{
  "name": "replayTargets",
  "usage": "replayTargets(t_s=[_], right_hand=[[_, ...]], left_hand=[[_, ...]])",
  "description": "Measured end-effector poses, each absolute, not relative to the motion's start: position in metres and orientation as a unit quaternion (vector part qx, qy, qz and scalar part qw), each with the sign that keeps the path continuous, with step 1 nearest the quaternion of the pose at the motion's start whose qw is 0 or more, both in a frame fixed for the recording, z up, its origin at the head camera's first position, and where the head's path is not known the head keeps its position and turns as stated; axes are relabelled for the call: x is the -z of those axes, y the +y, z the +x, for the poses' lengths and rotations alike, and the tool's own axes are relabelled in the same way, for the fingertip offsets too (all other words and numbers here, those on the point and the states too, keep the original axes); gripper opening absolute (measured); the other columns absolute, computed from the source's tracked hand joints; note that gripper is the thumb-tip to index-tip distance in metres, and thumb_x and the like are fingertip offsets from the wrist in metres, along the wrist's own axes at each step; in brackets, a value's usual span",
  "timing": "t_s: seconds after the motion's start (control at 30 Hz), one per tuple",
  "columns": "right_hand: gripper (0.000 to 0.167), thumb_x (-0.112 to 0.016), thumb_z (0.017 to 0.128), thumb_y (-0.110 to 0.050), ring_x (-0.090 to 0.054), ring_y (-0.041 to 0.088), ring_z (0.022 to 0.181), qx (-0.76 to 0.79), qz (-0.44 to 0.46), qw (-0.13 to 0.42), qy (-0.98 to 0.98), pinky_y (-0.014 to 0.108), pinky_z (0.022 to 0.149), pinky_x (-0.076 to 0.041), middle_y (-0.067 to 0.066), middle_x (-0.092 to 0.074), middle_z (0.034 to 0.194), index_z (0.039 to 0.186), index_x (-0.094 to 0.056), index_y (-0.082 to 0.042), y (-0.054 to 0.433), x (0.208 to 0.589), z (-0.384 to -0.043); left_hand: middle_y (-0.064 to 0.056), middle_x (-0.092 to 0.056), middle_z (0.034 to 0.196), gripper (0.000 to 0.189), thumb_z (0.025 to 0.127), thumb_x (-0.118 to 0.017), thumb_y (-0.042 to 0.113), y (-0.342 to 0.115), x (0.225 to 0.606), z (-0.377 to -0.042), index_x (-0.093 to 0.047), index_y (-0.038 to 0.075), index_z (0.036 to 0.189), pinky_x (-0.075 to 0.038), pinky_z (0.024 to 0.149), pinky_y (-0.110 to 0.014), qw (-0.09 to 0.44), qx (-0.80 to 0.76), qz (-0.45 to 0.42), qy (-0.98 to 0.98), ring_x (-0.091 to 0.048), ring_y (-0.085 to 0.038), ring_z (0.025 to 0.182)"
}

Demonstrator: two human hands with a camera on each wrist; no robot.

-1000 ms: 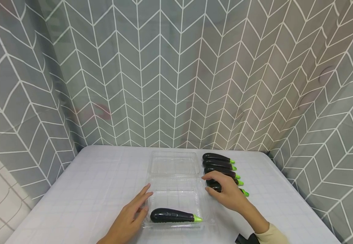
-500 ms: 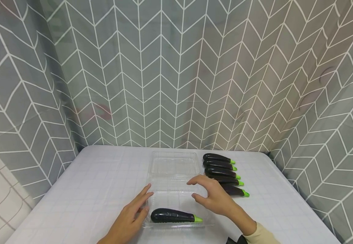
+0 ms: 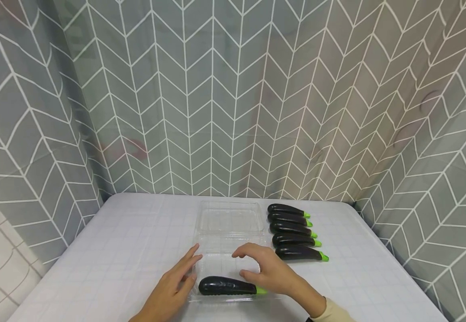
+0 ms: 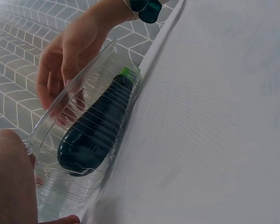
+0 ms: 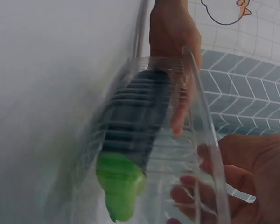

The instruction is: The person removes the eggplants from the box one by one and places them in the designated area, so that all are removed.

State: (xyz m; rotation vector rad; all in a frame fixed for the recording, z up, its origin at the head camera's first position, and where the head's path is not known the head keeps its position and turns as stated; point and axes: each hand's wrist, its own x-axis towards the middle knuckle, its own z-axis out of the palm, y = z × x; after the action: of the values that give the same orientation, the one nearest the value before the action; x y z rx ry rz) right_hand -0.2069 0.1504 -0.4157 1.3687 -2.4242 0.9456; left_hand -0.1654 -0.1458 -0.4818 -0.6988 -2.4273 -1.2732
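A clear plastic clamshell container [image 3: 195, 295] lies on the table with its lid [image 3: 233, 202] laid back. A dark eggplant [image 3: 224, 285] with a green stem sits along the near side of its base; the ribbed wall shows in front of this eggplant [image 5: 135, 116] in the right wrist view. My left hand [image 3: 170, 281] touches the container's left edge, its fingers extended. Over the right part of the base is my right hand [image 3: 270, 270], fingers curved and thumb apart, nothing between them. It overlaps the stem in the head view.
Several more eggplants [image 3: 291, 228] lie in a row on the white tablecloth [image 3: 136, 232], right of the container, stems pointing right. A grey patterned curtain [image 3: 233, 112] hangs behind the table and along both sides.
My right hand has moved left and nearer, from over the row of eggplants to over the container base. My left hand and the eggplant in the container stay in place.
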Motion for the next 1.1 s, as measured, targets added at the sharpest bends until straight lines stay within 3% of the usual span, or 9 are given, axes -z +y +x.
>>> replayTargets(t_s=[0.27, 0.63, 0.9, 1.1], right_hand=[[0.04, -0.078, 0.085, 0.005, -0.067, 0.021, 0.102, -0.321, 0.495, 0.078, -0.804, 0.034, 0.091, -0.056, 0.006, -0.071, 0.114, 0.122, -0.067, -0.005, 0.14, 0.426, -0.205], [0.039, -0.082, 0.088, 0.001, -0.068, 0.015, 0.103, -0.315, 0.498, 0.023, -0.808, 0.032, 0.089, -0.058, 0.006, -0.072, 0.116, 0.123, -0.068, -0.005, 0.129, 0.425, -0.203], [0.036, -0.074, 0.089, 0.006, -0.065, 0.006, 0.109, -0.315, 0.5, 0.002, -0.807, 0.026, 0.095, -0.053, -0.004, -0.072, 0.117, 0.121, -0.073, -0.009, 0.124, 0.431, -0.206], [0.036, -0.073, 0.09, 0.005, -0.065, 0.007, 0.111, -0.327, 0.491, -0.01, -0.807, 0.025, 0.096, -0.052, -0.005, -0.072, 0.119, 0.122, -0.073, -0.01, 0.124, 0.433, -0.206]], left_hand=[[-0.005, -0.038, 0.164, 0.044, 0.101, -0.063, 0.001, -0.147, 0.482, -0.164, -0.059, 0.0, 0.144, -0.058, 0.092, -0.033, 0.15, 0.447, -0.245, -0.847, -0.05, -0.037, 0.137], [-0.009, -0.04, 0.163, 0.042, 0.102, -0.064, 0.004, -0.145, 0.479, -0.163, -0.06, 0.002, 0.144, -0.059, 0.089, -0.033, 0.159, 0.447, -0.248, -0.844, -0.052, -0.039, 0.135], [-0.011, -0.042, 0.161, 0.043, 0.101, -0.064, 0.002, -0.145, 0.479, -0.163, -0.06, 0.004, 0.144, -0.059, 0.087, -0.033, 0.18, 0.446, -0.265, -0.836, -0.054, -0.04, 0.132], [-0.014, -0.042, 0.161, 0.044, 0.1, -0.064, 0.001, -0.146, 0.481, -0.164, -0.06, 0.002, 0.144, -0.059, 0.087, -0.033, 0.185, 0.441, -0.27, -0.836, -0.055, -0.039, 0.132]])
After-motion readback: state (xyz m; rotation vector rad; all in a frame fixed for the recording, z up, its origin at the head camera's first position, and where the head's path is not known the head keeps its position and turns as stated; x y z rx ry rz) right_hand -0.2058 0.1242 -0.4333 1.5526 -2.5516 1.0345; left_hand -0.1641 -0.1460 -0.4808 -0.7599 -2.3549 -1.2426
